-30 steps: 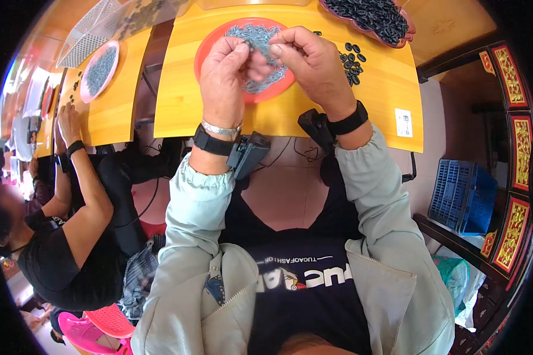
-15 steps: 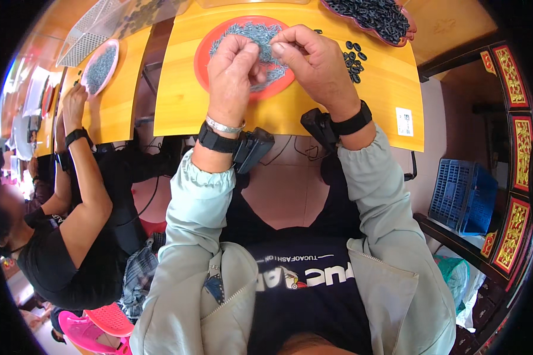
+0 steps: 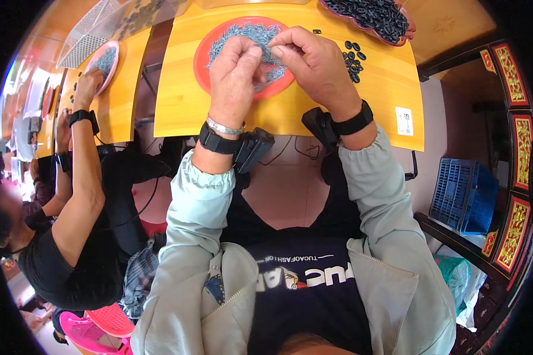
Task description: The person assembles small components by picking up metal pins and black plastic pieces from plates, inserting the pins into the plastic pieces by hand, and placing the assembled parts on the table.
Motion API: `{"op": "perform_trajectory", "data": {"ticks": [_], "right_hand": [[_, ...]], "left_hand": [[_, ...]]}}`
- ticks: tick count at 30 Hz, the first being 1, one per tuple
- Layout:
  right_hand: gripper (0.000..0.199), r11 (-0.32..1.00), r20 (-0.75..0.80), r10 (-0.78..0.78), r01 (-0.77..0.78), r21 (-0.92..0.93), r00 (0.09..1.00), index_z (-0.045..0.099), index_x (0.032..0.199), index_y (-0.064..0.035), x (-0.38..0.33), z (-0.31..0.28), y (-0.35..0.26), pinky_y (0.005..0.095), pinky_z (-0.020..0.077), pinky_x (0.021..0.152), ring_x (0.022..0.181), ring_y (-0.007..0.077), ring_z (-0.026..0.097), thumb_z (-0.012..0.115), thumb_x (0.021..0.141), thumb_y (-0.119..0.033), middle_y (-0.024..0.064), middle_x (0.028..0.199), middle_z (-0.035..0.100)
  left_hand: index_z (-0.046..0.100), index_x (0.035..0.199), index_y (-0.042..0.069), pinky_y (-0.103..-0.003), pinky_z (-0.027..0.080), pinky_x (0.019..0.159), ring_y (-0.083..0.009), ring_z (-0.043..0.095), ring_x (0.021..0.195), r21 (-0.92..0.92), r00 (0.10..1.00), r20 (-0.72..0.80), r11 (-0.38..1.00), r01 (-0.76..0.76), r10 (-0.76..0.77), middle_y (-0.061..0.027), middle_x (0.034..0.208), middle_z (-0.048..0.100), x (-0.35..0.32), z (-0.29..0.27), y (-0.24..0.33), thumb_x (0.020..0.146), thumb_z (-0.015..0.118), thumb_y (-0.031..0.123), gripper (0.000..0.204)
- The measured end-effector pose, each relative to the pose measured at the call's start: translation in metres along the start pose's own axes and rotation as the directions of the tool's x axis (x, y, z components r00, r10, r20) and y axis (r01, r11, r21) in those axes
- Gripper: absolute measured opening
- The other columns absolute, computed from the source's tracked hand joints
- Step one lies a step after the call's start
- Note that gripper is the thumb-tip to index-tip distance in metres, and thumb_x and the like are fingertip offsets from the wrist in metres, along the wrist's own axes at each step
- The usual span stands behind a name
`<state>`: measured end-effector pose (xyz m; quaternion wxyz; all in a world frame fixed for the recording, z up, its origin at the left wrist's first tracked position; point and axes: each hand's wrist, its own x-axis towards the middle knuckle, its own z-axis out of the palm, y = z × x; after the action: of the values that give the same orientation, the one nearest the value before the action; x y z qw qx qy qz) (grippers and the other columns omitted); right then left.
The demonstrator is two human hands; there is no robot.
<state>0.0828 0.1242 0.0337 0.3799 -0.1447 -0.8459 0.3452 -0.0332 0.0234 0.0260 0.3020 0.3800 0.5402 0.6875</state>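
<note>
Both of my hands are raised over a round red plate (image 3: 202, 65) heaped with small grey metal pins (image 3: 234, 34). My left hand (image 3: 234, 71) is closed, thumb pressed against the bent fingers. My right hand (image 3: 314, 65) pinches with thumb and forefinger, close beside the left fingertips. Whatever lies between the fingers is too small to make out. To the right of my right hand, small black oval pieces (image 3: 354, 62) lie loose on the yellow wooden table (image 3: 385, 94).
A pink scalloped tray (image 3: 410, 29) of black pieces stands at the far right. On the left, a co-worker's hand (image 3: 86, 89) reaches to a pink-rimmed plate (image 3: 114, 65) of grey pins. A blue crate (image 3: 462, 195) stands right of the table, below its level.
My hands stay nearly in place over the plate, the fingertips shifting slightly. At the left, the co-worker's hand has moved right and farther onto the plate of pins.
</note>
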Motion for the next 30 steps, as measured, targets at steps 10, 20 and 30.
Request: {"op": "perform_trajectory", "data": {"ticks": [10,20,30], "right_hand": [[0.012,1.000,0.012,-0.016,0.016,-0.013,1.000,0.060,0.089,-0.0044,-0.0011,-0.0004,0.0000,0.0265,0.0467,0.059,0.065,0.0170,0.060,0.061,0.081,-0.013,0.0082,0.075,0.063],[0.012,1.000,0.015,-0.013,0.013,-0.008,1.000,0.060,0.089,-0.0041,-0.0010,-0.0009,0.0019,0.0266,0.0467,0.059,0.065,0.0183,0.060,0.061,0.081,-0.013,0.0080,0.074,0.063],[0.010,1.000,0.035,-0.008,0.009,-0.006,0.999,0.060,0.087,-0.0021,-0.0024,-0.0001,0.0039,0.0233,0.0441,0.057,0.061,0.0108,0.055,0.060,0.081,-0.010,0.0054,0.069,0.061]], "left_hand": [[0.052,0.085,0.004,-0.021,0.038,0.051,-0.0079,0.047,0.056,0.136,0.999,0.028,0.990,-0.024,0.020,0.0008,0.064,0.050,-0.0004,-0.0028,-0.0017,0.088,0.047,0.014,0.011],[0.052,0.085,0.004,-0.021,0.038,0.052,-0.0077,0.046,0.057,0.177,0.999,0.020,0.984,-0.037,0.035,0.0007,0.064,0.049,-0.0009,-0.0012,-0.0013,0.087,0.048,0.013,0.011],[0.053,0.084,0.002,-0.022,0.039,0.051,-0.0073,0.046,0.055,0.274,0.995,0.007,0.957,-0.099,0.101,0.0000,0.064,0.051,-0.0033,0.0039,-0.0008,0.087,0.048,0.011,0.010]]}}
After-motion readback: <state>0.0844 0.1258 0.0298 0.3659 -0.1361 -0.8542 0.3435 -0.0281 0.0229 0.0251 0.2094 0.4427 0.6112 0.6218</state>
